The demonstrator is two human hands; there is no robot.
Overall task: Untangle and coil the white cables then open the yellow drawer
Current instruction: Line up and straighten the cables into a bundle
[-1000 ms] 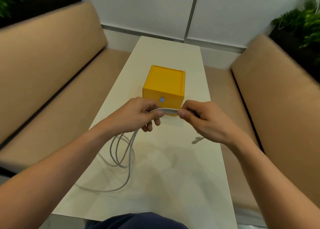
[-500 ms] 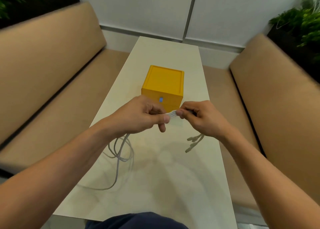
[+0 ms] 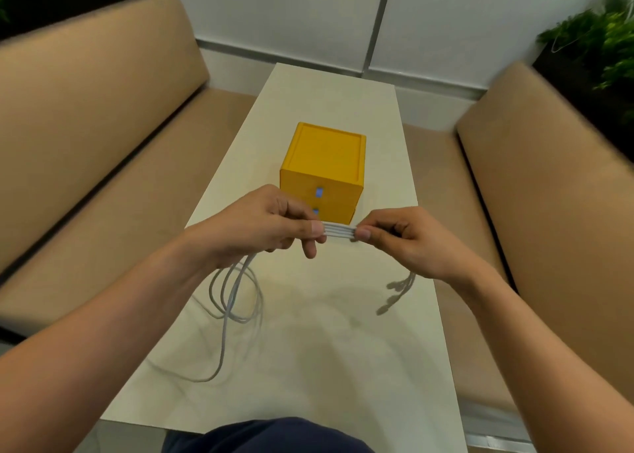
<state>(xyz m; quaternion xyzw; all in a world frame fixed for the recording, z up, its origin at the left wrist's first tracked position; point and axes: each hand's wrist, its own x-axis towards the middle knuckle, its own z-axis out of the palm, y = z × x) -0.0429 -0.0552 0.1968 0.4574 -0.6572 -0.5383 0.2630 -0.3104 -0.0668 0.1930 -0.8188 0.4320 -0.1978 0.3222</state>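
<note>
Several white cables [image 3: 338, 233] run side by side in a flat band between my two hands, above the table. My left hand [image 3: 264, 226] pinches the band at its left end; the cables' long loops [image 3: 233, 301] hang below it and trail onto the table. My right hand [image 3: 408, 238] pinches the right end, and the cables' plug ends [image 3: 394, 291] dangle beneath it. Just behind my hands stands the yellow drawer box [image 3: 324, 169], with two small blue handles on its front; both drawers are closed.
The long cream table [image 3: 308, 349] runs away from me to a white wall. Tan padded benches flank it on the left [image 3: 85, 136] and right [image 3: 549, 184]. Green plants sit behind both bench backs.
My hands have drawn closer and the cables between them have flattened into a neat side-by-side band. The plug ends now hang lower under my right hand.
</note>
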